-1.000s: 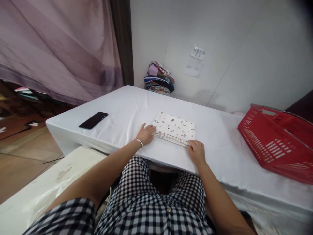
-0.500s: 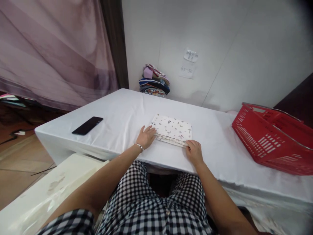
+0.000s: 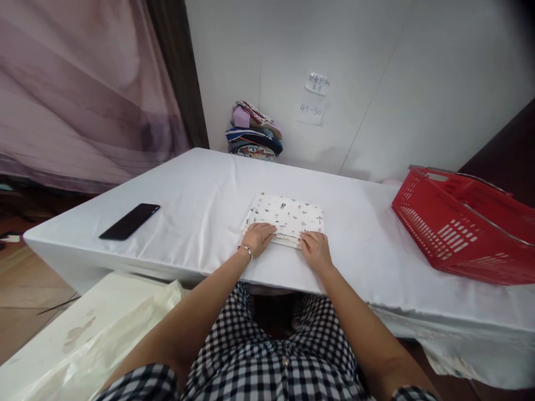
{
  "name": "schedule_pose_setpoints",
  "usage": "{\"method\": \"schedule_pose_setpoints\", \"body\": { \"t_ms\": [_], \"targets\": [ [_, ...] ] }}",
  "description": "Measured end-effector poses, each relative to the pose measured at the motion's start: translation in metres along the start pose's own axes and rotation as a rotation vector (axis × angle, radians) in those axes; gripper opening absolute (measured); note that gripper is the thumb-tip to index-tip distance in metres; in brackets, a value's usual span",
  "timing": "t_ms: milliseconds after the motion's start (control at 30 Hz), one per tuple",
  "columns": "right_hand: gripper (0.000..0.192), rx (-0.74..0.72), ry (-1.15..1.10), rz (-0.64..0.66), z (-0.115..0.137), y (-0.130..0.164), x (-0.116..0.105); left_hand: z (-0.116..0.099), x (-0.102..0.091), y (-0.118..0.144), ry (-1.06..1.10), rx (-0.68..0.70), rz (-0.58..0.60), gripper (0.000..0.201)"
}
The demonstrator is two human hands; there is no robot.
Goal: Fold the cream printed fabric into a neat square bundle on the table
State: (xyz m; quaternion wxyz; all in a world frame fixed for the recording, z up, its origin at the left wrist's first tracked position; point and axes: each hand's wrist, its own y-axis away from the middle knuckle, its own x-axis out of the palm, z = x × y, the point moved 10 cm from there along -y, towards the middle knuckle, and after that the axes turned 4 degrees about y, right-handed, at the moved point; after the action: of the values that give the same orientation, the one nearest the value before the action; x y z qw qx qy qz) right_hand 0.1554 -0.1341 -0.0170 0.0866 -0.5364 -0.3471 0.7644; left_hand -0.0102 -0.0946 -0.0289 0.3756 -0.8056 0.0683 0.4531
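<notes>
From the head view: a risk of the folded patterned cloth (image 3: pixel 288 217) skewing or its stacked layers fanning apart along the near edge, judged likely if one hand pushes harder than the other, since the smooth white cover of the worktop (image 3: pixel 200 195) gives little grip; a lesser risk of the whole square sliding away from the fingers toward the wall. Left hand (image 3: pixel 258 238) laid flat on the cloth's near left corner, fingers (image 3: pixel 267 228) stretched out and close together, pressing down, nothing clasped. Right hand (image 3: pixel 315 249) on the near right edge, fingers (image 3: pixel 308 238) slightly curled over the border, touching the layers there; whether a layer is pinched, impossible to tell. Cloth directly under and just beyond both sets of fingertips, square to the worktop's front. Well off to the left of the fingers, a black phone (image 3: pixel 129 221); well off to the right, a red basket (image 3: pixel 463 228); far beyond, against the wall, a pile of folded fabrics (image 3: pixel 254 131).
</notes>
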Motion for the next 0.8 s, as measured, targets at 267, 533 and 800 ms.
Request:
{"method": "schedule_pose_setpoints", "body": {
  "t_ms": [267, 533, 800],
  "targets": [
    [0.016, 0.04, -0.031, -0.013, -0.004, 0.003, 0.003, -0.003, -0.003, 0.0, 0.011, -0.007, 0.01, 0.027],
    [0.021, 0.043, -0.04, -0.003, -0.003, 0.002, -0.001, 0.001, -0.006, -0.001, 0.026, -0.03, -0.027, 0.026],
    [0.021, 0.061, -0.103, -0.013, -0.005, 0.002, -0.002, -0.017, -0.017, 0.0, 0.014, -0.003, -0.121, 0.02]
  ]
}}
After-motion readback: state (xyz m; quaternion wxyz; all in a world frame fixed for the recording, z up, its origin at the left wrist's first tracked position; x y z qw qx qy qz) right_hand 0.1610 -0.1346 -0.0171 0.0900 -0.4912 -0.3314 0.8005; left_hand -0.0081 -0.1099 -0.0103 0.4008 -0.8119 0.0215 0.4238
